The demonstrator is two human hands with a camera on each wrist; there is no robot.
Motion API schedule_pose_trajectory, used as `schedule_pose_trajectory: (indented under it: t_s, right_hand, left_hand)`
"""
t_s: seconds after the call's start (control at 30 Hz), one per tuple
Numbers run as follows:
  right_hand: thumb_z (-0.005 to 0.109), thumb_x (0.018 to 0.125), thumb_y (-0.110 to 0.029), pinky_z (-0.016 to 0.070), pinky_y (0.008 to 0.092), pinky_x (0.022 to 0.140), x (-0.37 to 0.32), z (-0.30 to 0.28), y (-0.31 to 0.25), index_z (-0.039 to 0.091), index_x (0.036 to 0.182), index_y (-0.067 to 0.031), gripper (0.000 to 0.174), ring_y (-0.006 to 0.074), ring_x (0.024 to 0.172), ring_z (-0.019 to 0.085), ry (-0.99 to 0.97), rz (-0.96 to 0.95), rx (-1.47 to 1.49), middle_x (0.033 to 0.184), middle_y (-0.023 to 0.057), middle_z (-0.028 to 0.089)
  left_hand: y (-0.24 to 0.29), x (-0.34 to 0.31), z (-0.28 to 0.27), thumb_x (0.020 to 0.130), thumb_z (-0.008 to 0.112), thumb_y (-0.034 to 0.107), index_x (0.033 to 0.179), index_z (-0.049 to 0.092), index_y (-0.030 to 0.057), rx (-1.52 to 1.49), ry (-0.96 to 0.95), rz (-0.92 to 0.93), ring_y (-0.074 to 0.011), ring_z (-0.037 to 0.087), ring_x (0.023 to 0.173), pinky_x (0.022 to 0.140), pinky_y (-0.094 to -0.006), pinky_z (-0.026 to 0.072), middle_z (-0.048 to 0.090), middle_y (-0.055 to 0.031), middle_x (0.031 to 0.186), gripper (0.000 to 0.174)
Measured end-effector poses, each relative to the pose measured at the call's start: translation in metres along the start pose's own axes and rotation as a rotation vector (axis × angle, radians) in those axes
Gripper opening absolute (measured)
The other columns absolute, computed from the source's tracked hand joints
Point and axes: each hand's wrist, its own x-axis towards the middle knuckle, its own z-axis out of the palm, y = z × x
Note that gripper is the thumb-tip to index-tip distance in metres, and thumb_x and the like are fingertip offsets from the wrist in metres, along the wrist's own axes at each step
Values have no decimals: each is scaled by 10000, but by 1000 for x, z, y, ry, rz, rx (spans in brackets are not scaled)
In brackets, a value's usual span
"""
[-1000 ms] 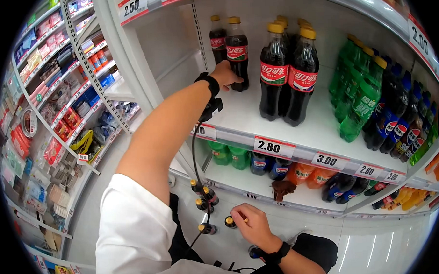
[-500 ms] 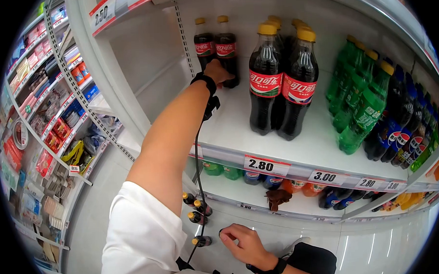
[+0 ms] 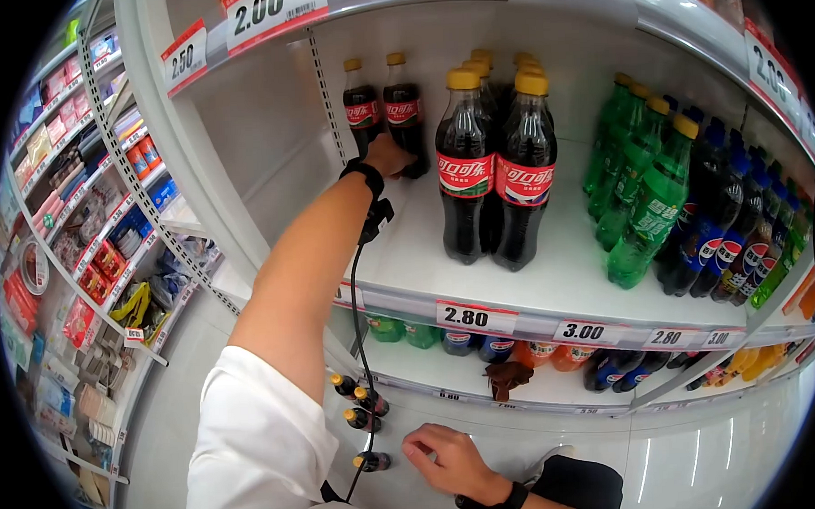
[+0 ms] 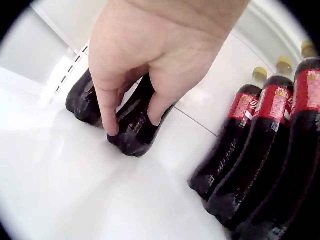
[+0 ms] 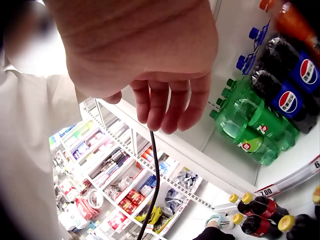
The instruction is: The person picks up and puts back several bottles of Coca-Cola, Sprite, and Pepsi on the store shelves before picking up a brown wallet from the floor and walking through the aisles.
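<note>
L arm stretches over the white shelf [image 3: 407, 254]; L hand [image 3: 388, 155] grips a yellow-capped cola btl [image 3: 403, 111] low on its body, thumb one side, fingers t'other, per L wrist view. Btl stands upright at back L of shelf, red label showing above the hand. 2nd cola btl [image 3: 361, 108] is just beside it, on its L, nr the side panel; can't tell if the two touch.

R hand [image 3: 446, 460] holds nothing; fingers hang loosely bent, in front of the lower shelf [image 3: 438, 366]. Black wristband [image 3: 363, 177] on each wrist; thin black cable [image 3: 355, 310] runs down from nr L wrist.

R of the gripped btl, w/ a gap btwn: cluster of cola btls [image 3: 466, 216], then green btls [image 3: 653, 210], then dark blue-capped btls [image 3: 708, 262] at far R. Price tag [image 3: 475, 318] on shelf's front edge reads 2.80. Lower shelf has more drinks, incl. green, blue-labelled & orange; brown thing [image 3: 508, 379] at its front edge, too unclear to ID. Yellow-capped btls [image 3: 363, 419] on the floor [image 3: 666, 452], L of R hand. Packaged goods [image 3: 107, 265] on racks, far L.
</note>
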Motion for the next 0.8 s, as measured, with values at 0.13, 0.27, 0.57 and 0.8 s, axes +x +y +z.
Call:
schedule_pose_trajectory:
  t_s: [0.13,0.27,0.57,0.8]
  right_hand:
    - [636,869,-157,495,354,587,0,-4,0,635,865,-49,107,291,677,628,8,-14,-42,777,96,631]
    - [638,866,-151,482,367,580,2,-5,-7,623,844,-33,121,305,666,611,48,-34,-25,765,117,611]
    - [626,868,-145,461,368,575,4,-1,10,622,822,-11,141,305,650,585,123,-80,-129,750,132,601]
    - [605,892,-229,465,345,602,3,14,39,634,873,-11,221,275,662,593,26,149,-359,789,128,634]
  left_hand:
    - [9,-27,-13,752,749,167,1008,619,-99,-105,-92,44,-256,672,627,513,-363,575,668,-159,787,391]
    - [37,-145,-38,881,646,201,1239,492,32,-468,-72,166,-175,614,900,737,-362,543,594,-86,1067,425]
    - [-109,-396,-37,959,541,187,1101,560,42,-899,7,0,-127,584,848,701,-265,458,601,-52,975,203]
    - [-264,-489,84,922,589,185,1048,558,89,-1208,232,-704,-142,586,783,693,-304,485,596,-28,902,161]
